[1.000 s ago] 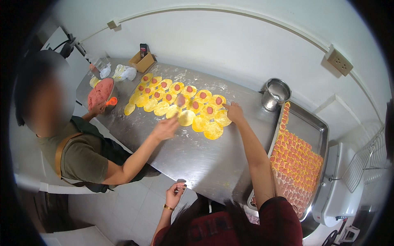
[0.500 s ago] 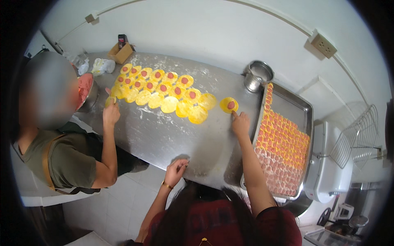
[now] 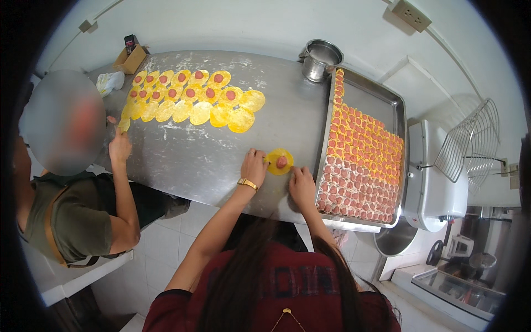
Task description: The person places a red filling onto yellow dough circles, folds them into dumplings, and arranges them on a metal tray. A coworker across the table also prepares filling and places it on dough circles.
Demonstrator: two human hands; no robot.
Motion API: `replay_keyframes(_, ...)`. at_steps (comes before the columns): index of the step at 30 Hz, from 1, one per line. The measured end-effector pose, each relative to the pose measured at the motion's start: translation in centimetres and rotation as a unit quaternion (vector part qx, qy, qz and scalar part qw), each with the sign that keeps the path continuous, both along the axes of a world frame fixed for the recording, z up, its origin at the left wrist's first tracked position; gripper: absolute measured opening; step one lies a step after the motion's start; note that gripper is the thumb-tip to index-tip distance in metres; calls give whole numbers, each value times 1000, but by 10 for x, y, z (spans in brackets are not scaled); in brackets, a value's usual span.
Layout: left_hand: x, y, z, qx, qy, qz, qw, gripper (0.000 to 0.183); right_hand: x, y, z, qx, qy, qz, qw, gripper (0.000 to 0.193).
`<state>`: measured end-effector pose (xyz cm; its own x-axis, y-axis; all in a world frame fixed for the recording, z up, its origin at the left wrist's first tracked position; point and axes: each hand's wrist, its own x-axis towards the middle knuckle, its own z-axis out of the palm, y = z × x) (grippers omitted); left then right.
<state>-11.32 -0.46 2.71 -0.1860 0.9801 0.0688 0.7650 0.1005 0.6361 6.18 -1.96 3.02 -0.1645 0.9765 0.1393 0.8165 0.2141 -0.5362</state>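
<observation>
Round yellow dough wrapper (image 3: 279, 162) with its pink filling lies at the steel table's (image 3: 221, 160) near edge between my left hand (image 3: 254, 166), fingertips spread on its rim, and loosely curled, empty right hand (image 3: 302, 185); I judge a clumsy fold could squeeze filling out.

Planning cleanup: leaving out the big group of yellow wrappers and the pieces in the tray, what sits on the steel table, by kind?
Lone yellow wrapper with pink filling: 1
Baking tray: 1
Steel pot: 1
Cardboard box: 1
White bag: 1
Total: 5
</observation>
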Motion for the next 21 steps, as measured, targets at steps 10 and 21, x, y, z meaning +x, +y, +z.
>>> replay_keyframes(10, 5, 4, -13, -49, -150, 2, 988, 15, -15, 28, -24, -137, 214, -70, 965, 21)
replay_keyframes(21, 11, -6, -24, -108, -598, 47, 793, 32, -15, 19, -19, -219, 609, -71, 759, 34)
